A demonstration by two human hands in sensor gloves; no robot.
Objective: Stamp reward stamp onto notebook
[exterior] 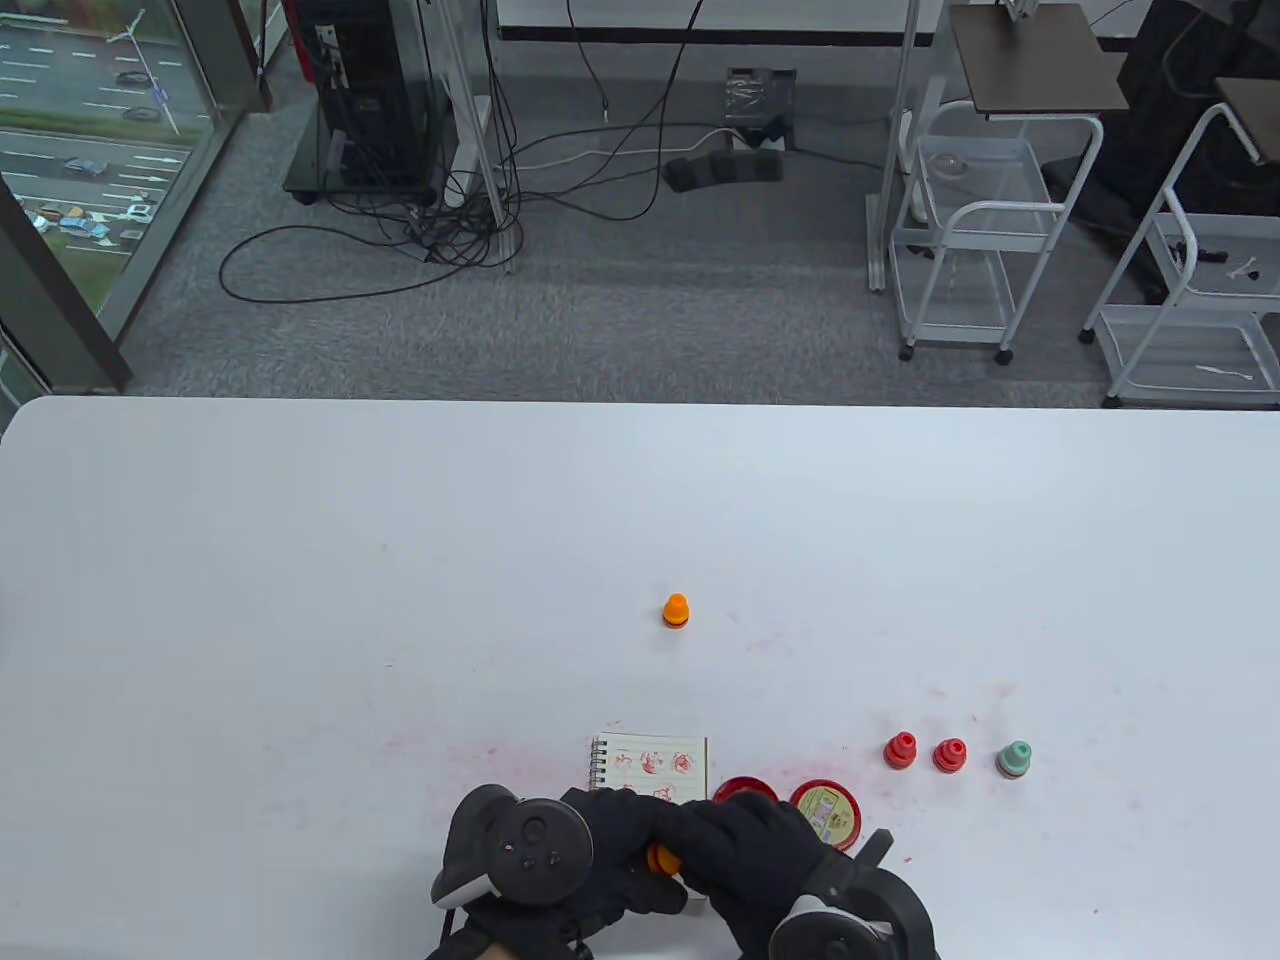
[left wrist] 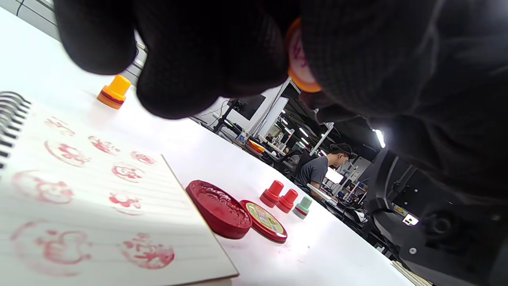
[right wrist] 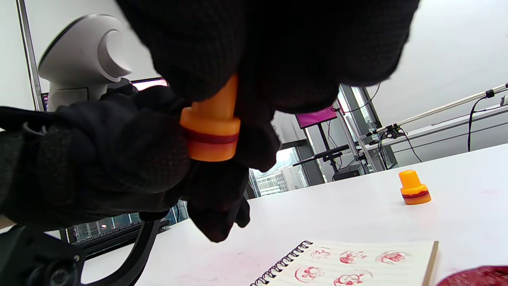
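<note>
Orange stamp (right wrist: 212, 127) sits pinched in my right hand (exterior: 745, 850) above the notebook (right wrist: 357, 262); my left hand (exterior: 600, 860) curls against its base, grip unclear.

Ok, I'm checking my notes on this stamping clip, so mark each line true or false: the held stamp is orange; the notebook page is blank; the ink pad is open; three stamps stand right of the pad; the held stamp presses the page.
1. The held stamp is orange: true.
2. The notebook page is blank: false, it carries red prints.
3. The ink pad is open: true, its lid lies beside it.
4. Three stamps stand right of the pad: true, two red, one green.
5. The held stamp presses the page: false, the right hand holds it above the page.
</note>
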